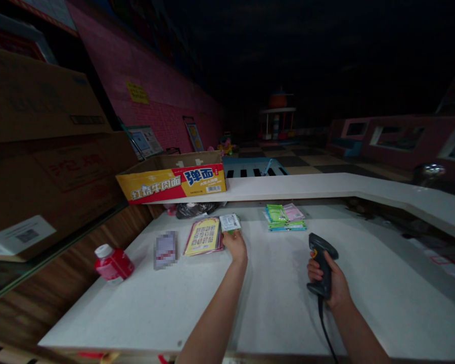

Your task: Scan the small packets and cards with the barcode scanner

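Note:
My left hand [235, 245] reaches forward over the white counter [273, 298] and pinches a small white packet [229, 222] by its near edge. That packet sits beside a yellow printed card [203, 236]. My right hand [331, 283] grips a dark handheld barcode scanner [321, 263], its head pointing away from me and its cable trailing down along my forearm. A small stack of green, pink and blue packets [285, 217] lies farther back, between the two hands.
A red bottle with a white cap [112, 264] lies at the counter's left edge. A blurred phone-sized object [165, 249] lies left of the yellow card. An open yellow-and-red carton [174, 181] stands on the raised white ledge [326, 186]. Large cardboard boxes [41, 151] are stacked on the left.

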`<state>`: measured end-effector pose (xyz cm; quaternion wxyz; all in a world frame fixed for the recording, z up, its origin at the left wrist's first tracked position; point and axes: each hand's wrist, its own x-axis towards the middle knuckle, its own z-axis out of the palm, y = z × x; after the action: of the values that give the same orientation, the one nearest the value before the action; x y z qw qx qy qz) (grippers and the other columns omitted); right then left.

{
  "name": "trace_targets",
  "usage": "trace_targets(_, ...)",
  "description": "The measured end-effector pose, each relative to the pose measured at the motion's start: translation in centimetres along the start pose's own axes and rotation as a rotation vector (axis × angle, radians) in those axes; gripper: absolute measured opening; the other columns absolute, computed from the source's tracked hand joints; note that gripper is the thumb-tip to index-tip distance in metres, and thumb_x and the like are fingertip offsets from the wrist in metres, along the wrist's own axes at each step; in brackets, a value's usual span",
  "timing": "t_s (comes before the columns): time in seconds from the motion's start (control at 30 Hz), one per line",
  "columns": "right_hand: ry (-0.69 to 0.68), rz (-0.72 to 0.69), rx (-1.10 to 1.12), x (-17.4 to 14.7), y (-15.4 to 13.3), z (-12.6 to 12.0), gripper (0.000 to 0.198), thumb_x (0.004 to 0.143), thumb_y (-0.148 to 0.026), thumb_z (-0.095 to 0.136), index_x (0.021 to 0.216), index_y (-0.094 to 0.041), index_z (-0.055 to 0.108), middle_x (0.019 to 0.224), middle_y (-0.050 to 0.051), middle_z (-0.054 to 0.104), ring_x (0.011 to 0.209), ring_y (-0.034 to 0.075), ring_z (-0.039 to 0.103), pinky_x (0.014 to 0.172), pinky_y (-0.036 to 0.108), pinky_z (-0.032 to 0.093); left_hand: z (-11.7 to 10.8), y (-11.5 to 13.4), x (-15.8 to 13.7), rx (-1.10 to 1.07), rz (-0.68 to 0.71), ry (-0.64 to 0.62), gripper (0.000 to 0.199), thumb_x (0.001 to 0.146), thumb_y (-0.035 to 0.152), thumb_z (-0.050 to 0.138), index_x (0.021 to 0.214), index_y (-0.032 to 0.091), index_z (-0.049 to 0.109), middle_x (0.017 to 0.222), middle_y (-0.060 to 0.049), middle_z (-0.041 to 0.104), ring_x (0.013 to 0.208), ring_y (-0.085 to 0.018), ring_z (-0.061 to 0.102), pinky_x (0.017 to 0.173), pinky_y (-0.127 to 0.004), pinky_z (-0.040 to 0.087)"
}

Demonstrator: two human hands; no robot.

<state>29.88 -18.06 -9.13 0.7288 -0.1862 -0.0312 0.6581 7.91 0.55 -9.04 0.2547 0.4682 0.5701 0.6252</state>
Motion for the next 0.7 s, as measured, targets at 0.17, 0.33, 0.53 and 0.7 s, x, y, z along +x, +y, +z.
trace_targets(0.17,0.000,-0.006,-0.018,0.0,-0.1,-0.1,0.030,0.075,-0.030,0.077,0.092,-0.016,0.057,0.060,-0.006,0.048,0.043,0.004,0.043,0.036,0.013,0.039,-2.1,0.7,-1.4,0.454,0.313,-0.090,0.047,0.086,0.020,0.054,0.133,0.015,0.054,0.133,-0.018,0.051,0.128,-0.030,0.049,0.107,-0.047,0.040)
trace_targets(0.33,-0.009,0.003,-0.006,0.1,-0.1,-0.2,0.030,0.074,-0.028,0.078,0.092,-0.016,0.057,0.059,-0.006,0.048,0.044,0.004,0.044,0.037,0.013,0.039,-2.6,1.5,-0.7,0.842,0.453,-0.399,0.056,0.088,0.024,0.056,0.143,0.018,0.047,0.154,-0.020,0.034,0.145,-0.037,0.028,0.115,-0.052,0.027)
trace_targets(0.53,-0.013,-0.008,-0.013,0.2,0.0,-0.2,0.030,0.074,-0.029,0.078,0.092,-0.016,0.058,0.059,-0.006,0.048,0.043,0.005,0.044,0.036,0.014,0.039,-2.5,1.1,0.2,0.949,0.491,-0.447,0.056,0.092,0.028,0.052,0.145,0.015,0.044,0.155,-0.022,0.033,0.146,-0.039,0.025,0.115,-0.055,0.026)
trace_targets(0.7,-0.014,-0.017,-0.023,0.3,0.0,-0.2,0.031,0.074,-0.031,0.078,0.091,-0.016,0.058,0.059,-0.006,0.048,0.043,0.004,0.043,0.036,0.013,0.038,-1.0,2.4,-0.5,0.789,0.634,-0.427,0.047,0.090,0.025,0.053,0.135,0.013,0.053,0.147,-0.020,0.043,0.142,-0.034,0.032,0.114,-0.051,0.030)
